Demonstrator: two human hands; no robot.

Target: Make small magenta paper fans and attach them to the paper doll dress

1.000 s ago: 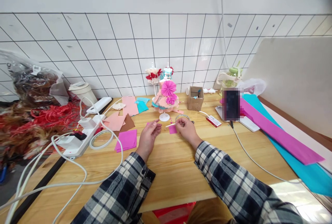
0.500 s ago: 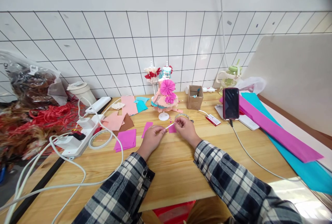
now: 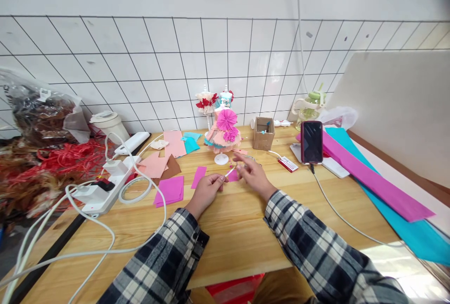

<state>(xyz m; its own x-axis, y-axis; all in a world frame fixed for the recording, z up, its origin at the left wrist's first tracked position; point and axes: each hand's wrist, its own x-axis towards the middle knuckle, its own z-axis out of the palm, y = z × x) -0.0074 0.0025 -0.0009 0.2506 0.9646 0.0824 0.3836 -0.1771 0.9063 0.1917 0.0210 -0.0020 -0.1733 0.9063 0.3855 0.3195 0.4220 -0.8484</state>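
Note:
My left hand [image 3: 208, 193] pinches a thin white strip [image 3: 230, 171] between thumb and fingertips; the strip points up and to the right. My right hand [image 3: 256, 176] is by the strip's far end, fingers apart, and whether a fingertip touches it is hard to tell. Partly behind that hand lies a small magenta paper piece [image 3: 232, 176]. Another magenta strip [image 3: 198, 177] rests left of centre, beside a stack of magenta paper squares [image 3: 170, 190]. Beyond my hands stands a miniature dress form [image 3: 225, 137] in a pink paper dress with magenta rosettes.
Two more dress forms stand behind, one red and cream [image 3: 206, 103]. A cardboard box [image 3: 263, 134], a phone [image 3: 311, 141] and long magenta paper [image 3: 376, 177] are to the right. Cables and a power strip [image 3: 116, 184] occupy the left, near pink paper [image 3: 174, 143].
My right hand's fingers have opened and spread away from the end of the white strip. My left hand keeps its pinch in nearly the same place.

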